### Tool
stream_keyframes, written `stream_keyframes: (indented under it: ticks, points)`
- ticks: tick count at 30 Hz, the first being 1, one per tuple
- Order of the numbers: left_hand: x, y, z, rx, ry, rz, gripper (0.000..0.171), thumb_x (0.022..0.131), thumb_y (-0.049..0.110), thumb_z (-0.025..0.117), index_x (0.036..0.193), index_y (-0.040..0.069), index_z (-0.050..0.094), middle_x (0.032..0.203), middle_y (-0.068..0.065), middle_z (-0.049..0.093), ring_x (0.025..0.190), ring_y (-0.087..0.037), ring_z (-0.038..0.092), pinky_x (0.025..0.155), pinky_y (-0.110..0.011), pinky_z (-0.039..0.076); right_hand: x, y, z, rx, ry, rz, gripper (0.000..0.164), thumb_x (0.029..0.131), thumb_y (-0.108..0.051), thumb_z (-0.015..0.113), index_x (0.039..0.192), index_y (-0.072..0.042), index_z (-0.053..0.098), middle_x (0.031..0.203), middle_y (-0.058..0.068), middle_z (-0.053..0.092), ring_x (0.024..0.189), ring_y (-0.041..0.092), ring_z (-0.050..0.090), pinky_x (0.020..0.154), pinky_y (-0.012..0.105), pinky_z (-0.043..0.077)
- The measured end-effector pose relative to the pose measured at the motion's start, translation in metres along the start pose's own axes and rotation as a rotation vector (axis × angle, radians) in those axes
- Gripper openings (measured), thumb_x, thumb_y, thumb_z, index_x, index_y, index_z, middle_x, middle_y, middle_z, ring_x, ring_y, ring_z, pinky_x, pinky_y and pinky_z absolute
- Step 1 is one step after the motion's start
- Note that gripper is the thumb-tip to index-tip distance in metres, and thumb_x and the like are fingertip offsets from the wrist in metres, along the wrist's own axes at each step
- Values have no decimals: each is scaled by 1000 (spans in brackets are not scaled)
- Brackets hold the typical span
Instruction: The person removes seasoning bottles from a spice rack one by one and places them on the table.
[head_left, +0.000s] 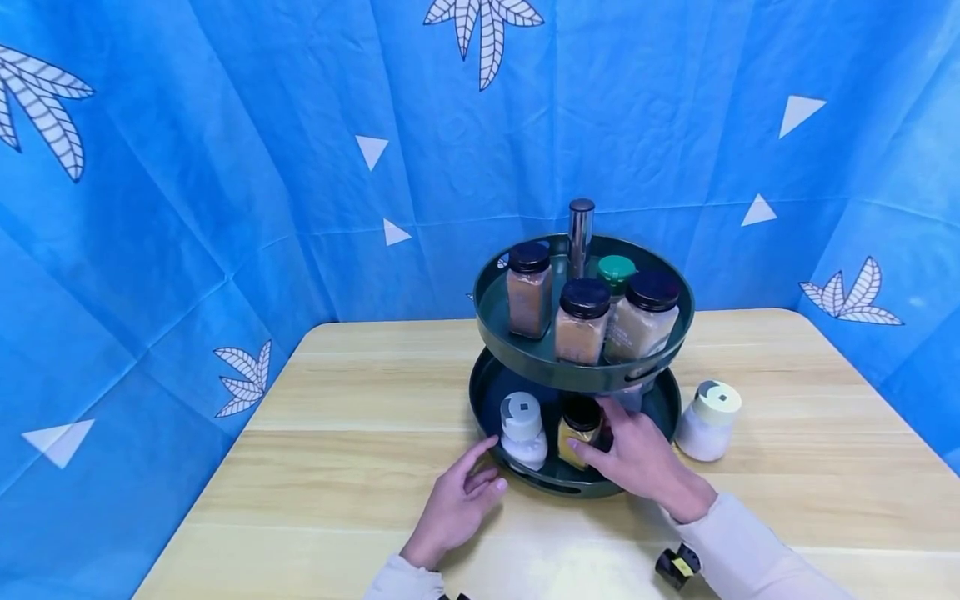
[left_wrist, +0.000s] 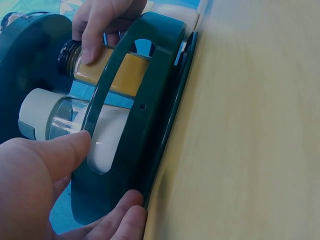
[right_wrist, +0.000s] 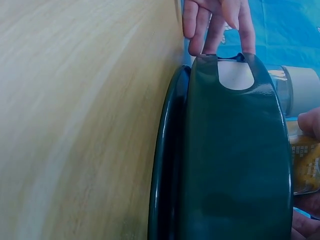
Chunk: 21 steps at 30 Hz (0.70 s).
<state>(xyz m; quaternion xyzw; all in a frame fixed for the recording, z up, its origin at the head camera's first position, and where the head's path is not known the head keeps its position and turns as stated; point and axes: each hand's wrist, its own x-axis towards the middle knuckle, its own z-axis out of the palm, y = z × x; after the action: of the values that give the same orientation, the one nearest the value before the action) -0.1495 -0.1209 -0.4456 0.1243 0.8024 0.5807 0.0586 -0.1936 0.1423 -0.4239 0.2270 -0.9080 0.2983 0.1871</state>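
My right hand [head_left: 645,454] pinches a small spice jar [head_left: 567,442] of yellow powder with a black lid, which stands on the lower tier [head_left: 557,488] of a dark green two-tier turntable. In the left wrist view its thumb lies along the glass of the spice jar [left_wrist: 90,74]. My left hand [head_left: 453,508] touches the lower tier's rim with loosely bent fingers. Next to those fingertips, inside the rim, stands a jar [head_left: 522,433] of white contents with a white lid. The handle slot in the rim shows part of this white jar [left_wrist: 107,140].
The upper tier [head_left: 525,362] carries black-lidded spice jars [head_left: 528,292], a green-capped one [head_left: 617,271] and a metal post [head_left: 581,237]. Another white-lidded jar [head_left: 707,425] stands on the wooden table [head_left: 360,467] right of the turntable. A small black object [head_left: 677,567] lies by the right sleeve. Blue curtain [head_left: 300,167] surrounds the back.
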Motion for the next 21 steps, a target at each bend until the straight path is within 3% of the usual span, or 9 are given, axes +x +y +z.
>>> stream_keyframes:
  ticks: [5, 10, 15, 21]
  points:
    - [8, -25, 1, -21, 2, 14, 59, 90, 15, 64, 142, 26, 39, 150, -23, 31, 119, -32, 53, 98, -39, 48, 1, -1, -4, -6, -3, 6, 83, 76, -34, 78, 142, -13, 33, 77, 5, 56, 57, 11, 49, 44, 22, 43]
    - [7, -21, 1, -15, 5, 8, 58, 91, 15, 63, 142, 26, 39, 149, -24, 32, 119, -32, 53, 97, -39, 49, 0, 1, -6, -5, 1, 11, 81, 76, -32, 78, 141, -12, 34, 77, 6, 59, 59, 14, 53, 46, 23, 45]
    - [4, -10, 0, 4, 6, -9, 57, 91, 11, 62, 142, 19, 40, 147, -28, 33, 119, -37, 52, 97, -43, 48, -1, 3, -7, 2, 12, 17, 76, 76, -30, 78, 137, -8, 38, 77, 7, 61, 61, 17, 57, 48, 25, 48]
    - [6, -19, 1, -8, 8, -12, 57, 90, 15, 64, 141, 26, 40, 148, -26, 33, 119, -33, 53, 97, -39, 49, -1, 6, -10, -2, 28, 6, 74, 75, -29, 79, 134, -7, 40, 80, 9, 63, 63, 18, 59, 50, 26, 51]
